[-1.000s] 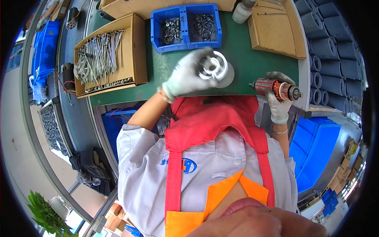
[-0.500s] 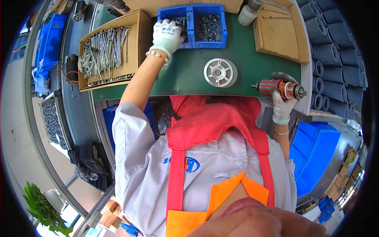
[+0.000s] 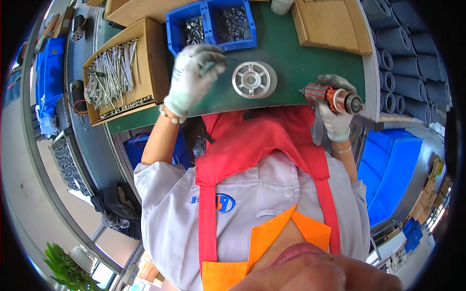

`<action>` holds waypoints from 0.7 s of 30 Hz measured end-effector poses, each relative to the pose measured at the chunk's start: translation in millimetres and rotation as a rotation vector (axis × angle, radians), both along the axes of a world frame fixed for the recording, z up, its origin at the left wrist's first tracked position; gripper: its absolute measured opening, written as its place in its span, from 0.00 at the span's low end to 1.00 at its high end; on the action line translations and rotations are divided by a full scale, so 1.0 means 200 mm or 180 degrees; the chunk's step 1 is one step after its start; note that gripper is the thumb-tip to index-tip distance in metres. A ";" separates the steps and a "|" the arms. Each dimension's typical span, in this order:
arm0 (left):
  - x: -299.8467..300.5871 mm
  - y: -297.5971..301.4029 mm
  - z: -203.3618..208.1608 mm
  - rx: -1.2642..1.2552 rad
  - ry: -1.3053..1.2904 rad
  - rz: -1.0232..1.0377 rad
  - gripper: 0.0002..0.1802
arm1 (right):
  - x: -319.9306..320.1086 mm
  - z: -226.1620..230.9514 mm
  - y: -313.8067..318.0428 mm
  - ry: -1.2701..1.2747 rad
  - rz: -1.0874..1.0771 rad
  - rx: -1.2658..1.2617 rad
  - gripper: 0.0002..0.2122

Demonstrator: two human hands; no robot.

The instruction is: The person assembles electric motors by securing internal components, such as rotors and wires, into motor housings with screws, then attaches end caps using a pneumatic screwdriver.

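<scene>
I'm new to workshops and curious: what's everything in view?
Bench: one, green, centre
Rotor: one, red and copper, held at bench's right
Wheel-shaped part: one, silver, mid-bench, near edge
Joined bins: two, blue, bench's far side
Rings: many, silver and dark, in the bins
Cartons: at least three, brown, bench's left, back and right
Rods: many, silver, in the left carton
Container: one, white, far edge
Tubes: many, grey, right of bench
Crates: at least two, blue, lower right, upper left
Plant: one, green, lower left
Apron: one, red, worn
Left grip: one, white-gloved, near the bins, contents unclear
Right grip: one, white-gloved, around the rotor
</scene>
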State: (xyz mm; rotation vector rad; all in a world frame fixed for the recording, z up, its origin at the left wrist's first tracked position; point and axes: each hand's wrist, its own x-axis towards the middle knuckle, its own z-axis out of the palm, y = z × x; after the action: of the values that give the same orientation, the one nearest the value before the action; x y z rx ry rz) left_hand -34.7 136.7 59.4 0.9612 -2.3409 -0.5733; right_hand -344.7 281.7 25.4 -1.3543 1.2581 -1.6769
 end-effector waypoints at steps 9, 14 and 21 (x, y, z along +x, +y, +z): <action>-0.08 0.17 -0.18 -0.1025 -0.0228 -0.0473 0.22 | -0.01 0.01 -0.02 0.0379 0.0297 0.0061 0.26; -0.17 0.27 -0.29 0.0391 0.0361 0.0075 0.50 | 0.01 0.02 -0.02 0.0259 0.0254 -0.0069 0.25; -0.25 0.27 -0.27 -0.0140 0.0281 0.0010 0.49 | -0.01 0.04 0.01 -0.0284 0.0288 0.0122 0.20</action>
State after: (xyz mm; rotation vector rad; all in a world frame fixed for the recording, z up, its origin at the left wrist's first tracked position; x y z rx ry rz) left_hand -84.9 191.0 5.1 0.9012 -2.2642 -0.5497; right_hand -346.6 283.4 32.4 -1.2802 1.1555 -1.6247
